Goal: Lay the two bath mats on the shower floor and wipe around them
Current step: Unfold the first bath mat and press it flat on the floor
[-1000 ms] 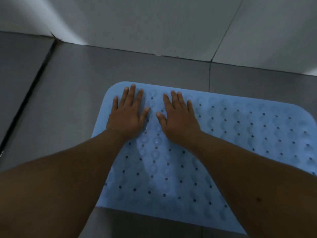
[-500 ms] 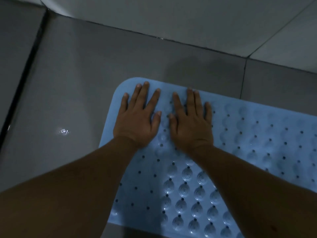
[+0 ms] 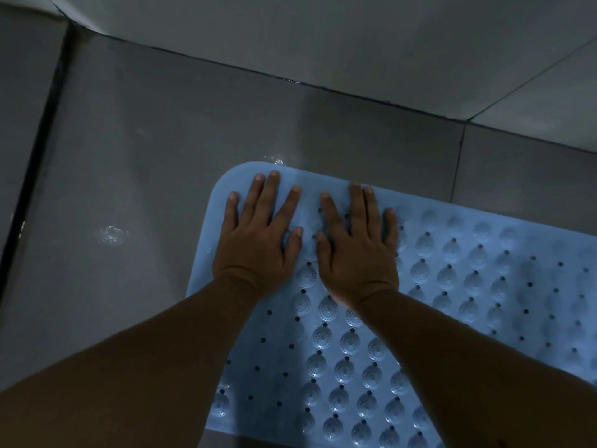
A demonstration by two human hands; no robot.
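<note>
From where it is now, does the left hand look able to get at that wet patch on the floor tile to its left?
Probably yes. The left hand lies flat and empty on the blue mat, and only bare floor tile lies between it and the wet patch.

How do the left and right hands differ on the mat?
The left hand sits at the blue mat's rounded corner, fingers spread; the right hand lies further in over the bumps, its middle fingers closer together. Both press flat, palms down, thumbs nearly touching.
</note>
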